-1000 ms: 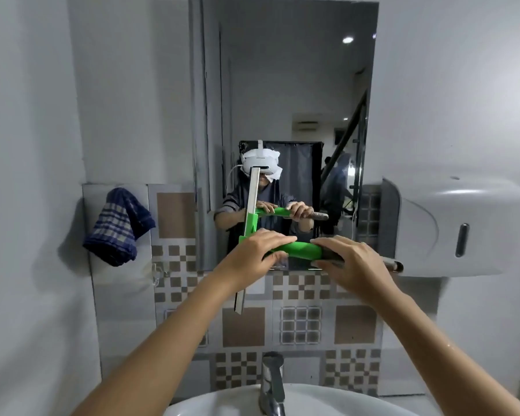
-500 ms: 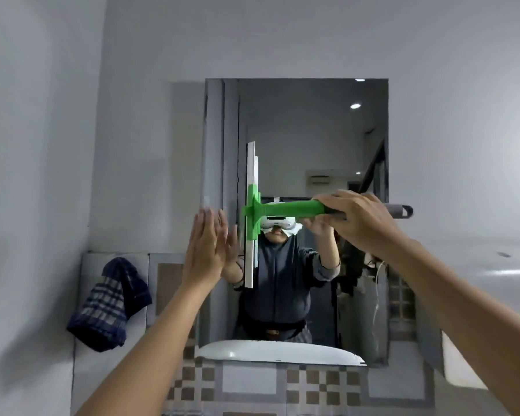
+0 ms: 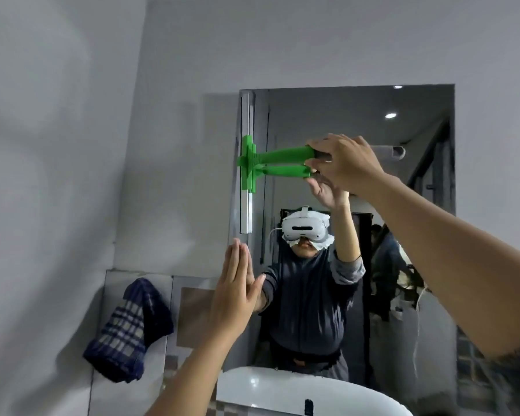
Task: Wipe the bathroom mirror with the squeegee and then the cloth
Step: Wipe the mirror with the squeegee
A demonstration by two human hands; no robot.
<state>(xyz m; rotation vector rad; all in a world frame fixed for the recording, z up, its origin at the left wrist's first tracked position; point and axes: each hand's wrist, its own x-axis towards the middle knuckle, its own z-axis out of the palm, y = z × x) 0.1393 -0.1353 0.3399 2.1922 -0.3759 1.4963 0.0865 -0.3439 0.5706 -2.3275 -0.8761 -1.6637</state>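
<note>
The bathroom mirror (image 3: 409, 250) hangs on the grey wall ahead. My right hand (image 3: 347, 162) grips the handle of the green squeegee (image 3: 278, 156). Its white blade stands upright against the mirror's left edge, near the top. My left hand (image 3: 236, 291) is flat and open, its palm resting on the lower left part of the glass. A blue checked cloth (image 3: 129, 331) hangs on the tiled wall to the left of the mirror, apart from both hands.
A white basin (image 3: 282, 391) shows at the bottom, below the mirror. Patterned wall tiles (image 3: 192, 310) run beside the cloth. The grey side wall (image 3: 51, 175) stands close on the left. My reflection fills the mirror's middle.
My left hand has let go of the squeegee and lies flat on the glass. My right hand has carried the squeegee up and left to the mirror's left edge. My view tilted upward.
</note>
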